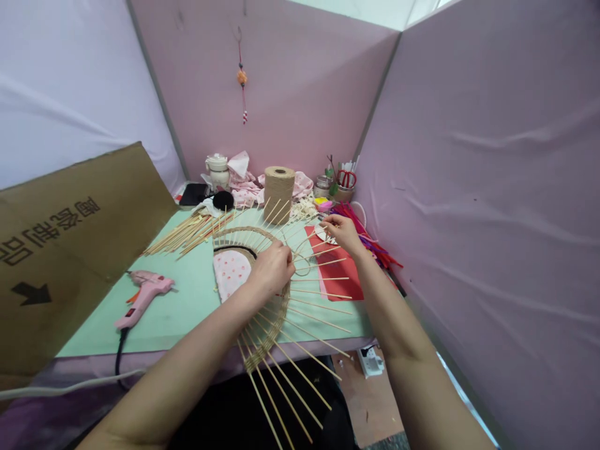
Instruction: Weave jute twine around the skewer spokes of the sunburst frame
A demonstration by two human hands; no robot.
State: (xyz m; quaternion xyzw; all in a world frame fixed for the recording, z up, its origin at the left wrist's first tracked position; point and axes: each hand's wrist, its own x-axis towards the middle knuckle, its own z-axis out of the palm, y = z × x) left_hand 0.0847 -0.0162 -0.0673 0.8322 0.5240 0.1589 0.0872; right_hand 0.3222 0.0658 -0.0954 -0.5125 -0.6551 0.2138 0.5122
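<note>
A half-round fan frame of thin wooden sticks (319,339) spreads out over the table's front edge, with a woven twine band (274,334) curving across the sticks. At its inner side lies a half-disc of white cloth with pink dots (232,272). My left hand (274,267) is closed on the twine band at the frame's upper right. Beyond the stick ends, my right hand (341,231) is raised with fingers pinched together; what they hold is too small to tell. A loose loop of twine (304,272) hangs between the two hands.
A twine spool (280,194) stands at the back. Loose sticks (192,231) and a pink glue gun (145,297) lie left, beside a cardboard panel (70,250). Red paper (342,275), pipe cleaners (382,253) and red-handled scissors (347,179) are right. Fabric walls enclose the table.
</note>
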